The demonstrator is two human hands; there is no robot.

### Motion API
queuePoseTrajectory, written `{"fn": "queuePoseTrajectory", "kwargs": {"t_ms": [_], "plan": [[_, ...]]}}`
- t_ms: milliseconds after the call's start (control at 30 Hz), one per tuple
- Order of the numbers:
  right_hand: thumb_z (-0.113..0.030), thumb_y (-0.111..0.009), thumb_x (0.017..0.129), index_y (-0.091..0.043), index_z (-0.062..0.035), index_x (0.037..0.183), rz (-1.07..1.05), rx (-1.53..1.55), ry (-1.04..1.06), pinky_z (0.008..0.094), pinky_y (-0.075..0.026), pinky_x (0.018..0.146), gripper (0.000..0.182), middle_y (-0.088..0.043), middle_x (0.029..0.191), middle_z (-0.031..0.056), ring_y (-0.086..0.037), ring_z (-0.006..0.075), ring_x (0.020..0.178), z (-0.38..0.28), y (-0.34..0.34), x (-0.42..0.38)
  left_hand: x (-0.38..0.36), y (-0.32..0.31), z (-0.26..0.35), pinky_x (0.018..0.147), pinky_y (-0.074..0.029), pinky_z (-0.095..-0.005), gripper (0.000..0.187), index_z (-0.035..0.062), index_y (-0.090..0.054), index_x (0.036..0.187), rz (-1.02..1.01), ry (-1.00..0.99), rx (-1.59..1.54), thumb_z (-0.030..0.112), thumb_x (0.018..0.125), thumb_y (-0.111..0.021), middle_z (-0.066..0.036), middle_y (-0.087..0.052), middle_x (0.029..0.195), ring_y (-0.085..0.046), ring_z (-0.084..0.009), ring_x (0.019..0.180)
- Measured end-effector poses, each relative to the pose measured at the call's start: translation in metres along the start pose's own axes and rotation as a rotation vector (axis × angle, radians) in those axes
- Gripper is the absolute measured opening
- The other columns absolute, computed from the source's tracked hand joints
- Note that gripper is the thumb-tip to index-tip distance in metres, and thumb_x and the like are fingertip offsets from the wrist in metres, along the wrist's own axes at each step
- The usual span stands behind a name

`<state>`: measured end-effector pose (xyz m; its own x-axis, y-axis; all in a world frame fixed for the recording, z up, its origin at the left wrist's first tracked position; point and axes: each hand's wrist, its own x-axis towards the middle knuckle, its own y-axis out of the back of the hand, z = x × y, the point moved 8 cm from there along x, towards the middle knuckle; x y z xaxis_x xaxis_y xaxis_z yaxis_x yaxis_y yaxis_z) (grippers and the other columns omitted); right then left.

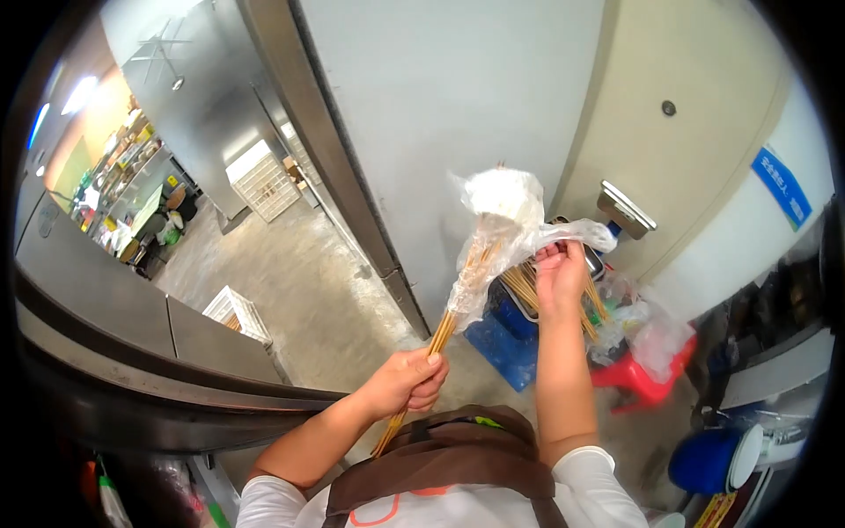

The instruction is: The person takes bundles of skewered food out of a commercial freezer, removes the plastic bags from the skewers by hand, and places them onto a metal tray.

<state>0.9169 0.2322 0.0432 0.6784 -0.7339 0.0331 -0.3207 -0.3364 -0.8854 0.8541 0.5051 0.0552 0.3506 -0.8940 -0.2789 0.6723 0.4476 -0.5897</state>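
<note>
My left hand [409,380] is closed round the lower part of a bundle of thin wooden sticks [447,326]. The bundle slants up and away, its upper part wrapped in a clear plastic bag [480,255] with something white at the top. At the right of the bag, my right hand [561,268] is raised with its fingers curled against a loose, twisted end of the plastic. More sticks [525,286] stand in a container behind my right hand.
A red stool [647,374] with plastic bags [656,339] stands at the right. Near it are a blue crate [502,348] and a blue bucket [704,459]. A beige door [687,53] with a metal handle is ahead. White crates [264,180] stand on the floor beyond the doorway at left.
</note>
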Motion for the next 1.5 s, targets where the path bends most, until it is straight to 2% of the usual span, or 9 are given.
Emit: {"fn": "queuePoseTrajectory", "kwargs": {"t_ms": [233,333,500,700,933,1067,1133,1200,1500], "plan": [[-0.018,-0.058,0.085,-0.034,-0.0027,0.138,-0.443,-0.032,-0.158,0.0389,-0.035,0.103,0.060,-0.042,0.136,0.0147,-0.042,0.0256,0.124,-0.065,-0.011,0.005,-0.001,0.013,-0.003,0.046,-0.031,-0.0239,0.029,0.0061,-0.047,0.079,0.278,0.013,0.541,0.029,0.097,-0.049,0.002,-0.040,0.056,-0.034,-0.0063,0.049],[-0.032,-0.063,0.082,-0.036,-0.0005,0.137,-0.581,-0.523,-0.157,0.0348,-0.036,0.102,0.068,-0.044,0.136,0.0141,-0.045,0.0228,0.123,-0.065,-0.050,-0.024,0.006,0.014,-0.008,0.048,-0.035,-0.0238,0.028,0.0040,-0.050,0.081,0.280,-0.013,0.679,0.027,0.096,-0.050,0.001,-0.046,0.059,-0.041,-0.0058,0.053],[-0.010,-0.056,0.090,-0.063,0.0027,0.102,-0.555,-0.810,0.018,0.0298,-0.042,0.094,0.019,-0.057,0.121,0.0079,-0.053,0.0163,0.109,-0.068,-0.050,-0.029,0.003,0.024,0.002,0.049,-0.037,-0.0297,0.028,0.0001,-0.051,0.078,0.426,-0.270,0.987,0.023,0.093,-0.056,-0.004,-0.043,0.055,-0.041,-0.0112,0.052],[-0.018,-0.052,0.095,-0.057,0.0010,0.111,-0.240,-0.793,-0.235,0.0299,-0.049,0.081,0.026,-0.055,0.117,0.0093,-0.055,0.0127,0.098,-0.059,-0.012,-0.035,0.000,0.016,0.017,0.050,-0.039,-0.0334,0.023,0.0002,-0.052,0.076,0.555,-0.365,1.169,0.017,0.088,-0.061,-0.012,-0.046,0.057,-0.043,-0.0217,0.050],[-0.023,-0.063,0.089,-0.044,-0.0002,0.127,-0.547,-0.664,-0.140,0.0260,-0.047,0.073,0.049,-0.054,0.117,0.0071,-0.054,0.0106,0.090,-0.079,-0.032,-0.079,-0.003,0.013,0.024,0.049,-0.040,-0.0366,0.019,0.0005,-0.055,0.077,0.574,-0.472,1.319,0.015,0.083,-0.065,-0.016,-0.052,0.059,-0.051,-0.0300,0.050],[-0.015,-0.068,0.083,-0.059,-0.0007,0.108,-0.455,-1.449,-0.261,0.0213,-0.047,0.063,0.030,-0.064,0.087,0.0038,-0.058,0.0067,0.074,-0.094,0.002,-0.065,-0.002,0.003,0.024,0.049,-0.040,-0.0355,0.018,0.0006,-0.058,0.080,0.522,-0.427,1.345,0.016,0.085,-0.065,-0.015,-0.051,0.059,-0.050,-0.0284,0.049],[-0.009,-0.060,0.086,-0.065,-0.0025,0.085,-0.280,-1.148,-0.173,0.0211,-0.039,0.048,0.008,-0.058,0.066,-0.0030,-0.051,0.0035,0.058,-0.109,0.016,-0.052,0.000,0.006,0.020,0.049,-0.041,-0.0347,0.017,0.0006,-0.060,0.081,0.486,-0.368,1.349,0.017,0.085,-0.064,-0.014,-0.051,0.058,-0.049,-0.0273,0.049],[-0.007,-0.056,0.088,-0.064,-0.0037,0.086,-0.230,-1.171,-0.078,0.0200,-0.039,0.048,0.009,-0.059,0.069,-0.0011,-0.052,0.0044,0.058,-0.137,0.034,-0.034,0.002,0.019,0.007,0.050,-0.041,-0.0353,0.019,0.0003,-0.060,0.081,0.467,-0.150,1.285,0.018,0.087,-0.063,-0.015,-0.051,0.059,-0.049,-0.0272,0.050],[-0.008,-0.046,0.091,-0.057,-0.0005,0.098,0.389,-0.439,0.242,0.0255,-0.047,0.050,0.015,-0.060,0.073,0.0069,-0.056,0.0146,0.057,-0.223,0.150,0.051,0.009,-0.004,-0.009,0.052,-0.041,-0.0395,0.025,0.0014,-0.058,0.076,0.177,-0.048,1.448,0.023,0.086,-0.064,-0.017,-0.054,0.061,-0.049,-0.0339,0.054]]}}
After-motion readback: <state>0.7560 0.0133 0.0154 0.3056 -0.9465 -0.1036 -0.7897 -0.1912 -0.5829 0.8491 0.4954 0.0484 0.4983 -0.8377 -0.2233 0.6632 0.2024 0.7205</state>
